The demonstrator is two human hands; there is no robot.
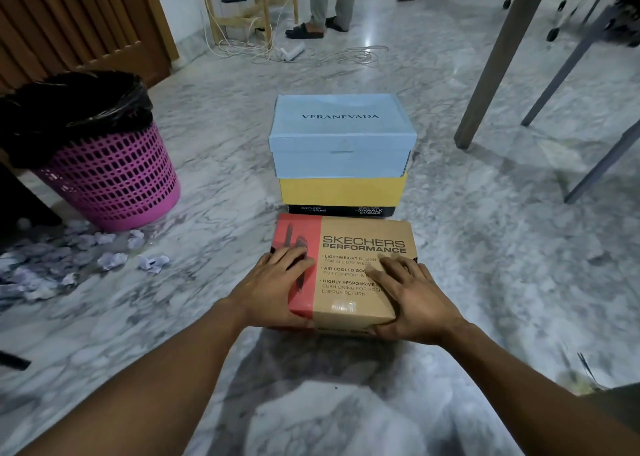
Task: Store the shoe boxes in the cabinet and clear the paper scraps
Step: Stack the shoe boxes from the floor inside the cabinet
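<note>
Both forearms reaching forward and down, bare, converging on the brown box point(360, 268). Left hand point(273, 282) laid flat over the red end of the lid, fingers spread forward, thumb wrapped down the near edge. Right hand point(412, 299) clamped on the near right corner, fingers splayed across the top, thumb tucked under the front face. Box gripped from both sides, sitting low over the floor point(502, 247); whether resting or lifted, cannot tell. Plain kraft cardboard, rectangular, matte, a red panel on its left end, black print reading SKECHERS PERFORMANCE.

Just behind, touching or nearly so, a stack of three: black box point(341, 209) at the bottom, yellow box point(343, 190) on it, blue box point(341, 133) on top, its lid marked VERANEVADA, corners crisp, surface smooth.

Left of the stack, a pink bin point(114, 182), round, tapered, perforated plastic, lined with a glossy black bag bunched over the rim. Crumpled paper scraps point(110, 260), pale and wadded, strewn on the floor at its base and leftward.

Polished grey-white marble underfoot. Table legs point(491, 60) slanting down at right. Wooden slatted door point(69, 15) at far left. Standing legs in sandals point(322, 8) and loose white cables beyond.
</note>
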